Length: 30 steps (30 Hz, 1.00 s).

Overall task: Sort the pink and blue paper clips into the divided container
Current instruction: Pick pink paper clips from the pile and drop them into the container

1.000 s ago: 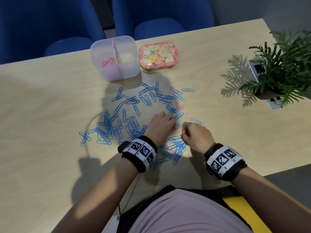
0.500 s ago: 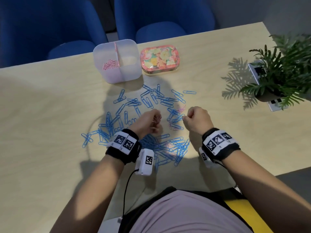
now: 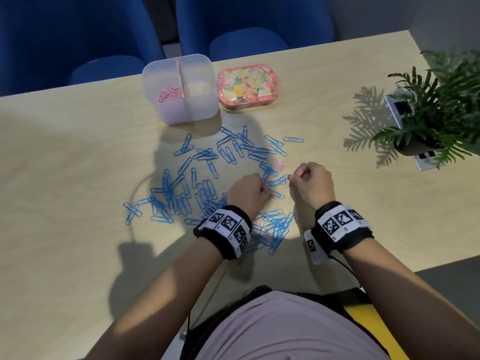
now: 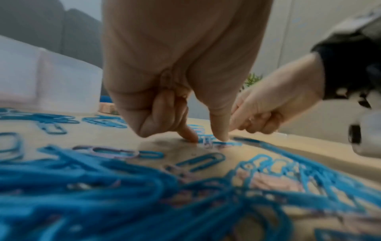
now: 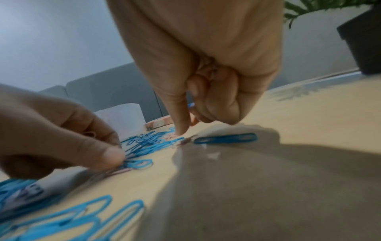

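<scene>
On table [image 3: 78, 162] | left hand [image 3: 246, 192] grip pinches flat pink clip [image 4: 208, 144] | right hand [image 3: 313, 183] grip unclear

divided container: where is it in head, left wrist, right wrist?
Head: divided container at the table's far edge, centre-left, pink clips in its left compartment.
Left wrist: blurred pale box at the left edge, behind the left hand.
Right wrist: small, mid-frame, between the two hands, far back.
Shared landmark: floral tin, right of the container in each view.
</scene>
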{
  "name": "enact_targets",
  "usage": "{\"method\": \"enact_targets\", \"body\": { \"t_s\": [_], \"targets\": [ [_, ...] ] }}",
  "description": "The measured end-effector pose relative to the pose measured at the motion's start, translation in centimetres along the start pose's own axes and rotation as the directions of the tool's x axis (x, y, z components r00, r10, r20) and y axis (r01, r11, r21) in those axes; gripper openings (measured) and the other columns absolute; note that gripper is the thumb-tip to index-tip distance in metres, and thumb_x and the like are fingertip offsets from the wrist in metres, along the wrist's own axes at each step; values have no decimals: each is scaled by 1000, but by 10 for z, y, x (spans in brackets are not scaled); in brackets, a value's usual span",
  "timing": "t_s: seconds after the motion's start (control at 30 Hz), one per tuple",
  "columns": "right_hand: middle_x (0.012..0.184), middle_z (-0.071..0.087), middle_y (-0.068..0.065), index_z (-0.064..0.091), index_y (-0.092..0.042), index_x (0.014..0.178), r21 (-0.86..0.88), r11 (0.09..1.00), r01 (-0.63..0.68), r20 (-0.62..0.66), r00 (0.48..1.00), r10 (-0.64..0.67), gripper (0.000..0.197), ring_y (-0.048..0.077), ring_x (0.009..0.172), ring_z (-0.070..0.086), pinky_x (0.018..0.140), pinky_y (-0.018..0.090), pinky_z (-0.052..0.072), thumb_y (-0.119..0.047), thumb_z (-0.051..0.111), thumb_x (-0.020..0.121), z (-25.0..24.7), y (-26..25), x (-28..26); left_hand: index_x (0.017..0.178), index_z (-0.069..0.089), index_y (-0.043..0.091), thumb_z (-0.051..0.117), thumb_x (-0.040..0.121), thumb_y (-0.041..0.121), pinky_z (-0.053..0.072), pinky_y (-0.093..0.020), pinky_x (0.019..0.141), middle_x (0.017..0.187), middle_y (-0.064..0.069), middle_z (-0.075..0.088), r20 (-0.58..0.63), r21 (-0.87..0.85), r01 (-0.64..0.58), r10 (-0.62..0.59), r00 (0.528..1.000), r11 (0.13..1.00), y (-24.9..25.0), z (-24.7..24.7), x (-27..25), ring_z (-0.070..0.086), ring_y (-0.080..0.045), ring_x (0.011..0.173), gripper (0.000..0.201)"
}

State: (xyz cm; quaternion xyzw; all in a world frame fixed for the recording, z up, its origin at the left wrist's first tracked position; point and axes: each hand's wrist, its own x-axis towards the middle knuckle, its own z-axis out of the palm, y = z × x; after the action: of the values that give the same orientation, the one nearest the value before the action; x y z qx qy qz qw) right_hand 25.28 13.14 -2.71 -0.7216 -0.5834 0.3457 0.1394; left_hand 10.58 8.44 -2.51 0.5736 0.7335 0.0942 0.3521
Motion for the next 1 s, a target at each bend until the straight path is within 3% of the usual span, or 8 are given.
{"method": "enact_targets", "body": {
  "t_s": [0.37,0.53,0.6,0.7,0.73,0.8,0.9,1.0],
  "targets": [
    [98,66,14,66,-12,85,-262,964,46,47,998,-35,15,38,94,59,74,33,44,-7,53,78,2,-16,-18,75,53,14,58,88,24,42,-26,65,76,-3,59,31,-320,82,-76,997,944,-23,-18,7,55,-18,70,16],
    [75,60,7,57,-17,66,-184,982,33,96,995,-15,13,31,71,52,66,27,41,-6,56,70,6,-8,-16,74,56,13,58,87,10,45,-13,46,68,1,63,92,-576,138,-104,990,806,-28,-29,4,57,-9,61,15],
    [53,55,-3,57,-17,54,39,999,-33,147,989,27,18,20,52,49,55,22,39,-9,58,70,2,-2,-9,86,57,11,50,90,6,43,-15,46,70,-1,61,103,-573,156,-118,988,804,-27,-31,5,54,-12,63,9],
    [43,39,-1,52,-9,57,593,726,-349,263,936,235,20,11,32,30,37,13,27,-1,39,71,-15,0,9,94,55,10,35,93,8,39,-25,57,89,-8,61,111,-548,184,-147,983,816,-26,-34,9,49,-19,74,20],
    [44,38,2,45,-7,59,679,596,-429,352,902,248,17,13,32,33,35,13,30,-3,34,71,-20,-2,15,94,55,9,34,94,11,40,-28,59,92,-8,61,110,-536,182,-146,983,824,-24,-35,10,50,-21,76,20],
    [44,38,3,35,-10,58,693,534,-485,461,867,188,16,18,40,43,35,14,34,-7,29,73,-28,-9,23,92,55,12,42,93,23,42,-30,65,89,-5,60,65,-415,137,-121,990,899,-18,-33,14,53,-23,78,18],
    [53,37,3,48,-9,60,605,733,-310,387,920,70,24,14,41,34,39,16,21,-5,39,82,-21,-20,30,86,52,19,56,86,35,40,-31,71,84,-2,60,-47,-175,50,-59,997,983,-1,-29,22,54,-22,79,17],
    [56,45,-5,69,-18,86,113,962,247,249,931,-268,13,7,48,41,51,23,34,-9,61,82,-17,-25,34,98,55,17,60,84,31,38,-31,73,96,-5,64,-74,-8,-64,63,995,998,10,-24,32,58,-24,92,20]
  ]
}}
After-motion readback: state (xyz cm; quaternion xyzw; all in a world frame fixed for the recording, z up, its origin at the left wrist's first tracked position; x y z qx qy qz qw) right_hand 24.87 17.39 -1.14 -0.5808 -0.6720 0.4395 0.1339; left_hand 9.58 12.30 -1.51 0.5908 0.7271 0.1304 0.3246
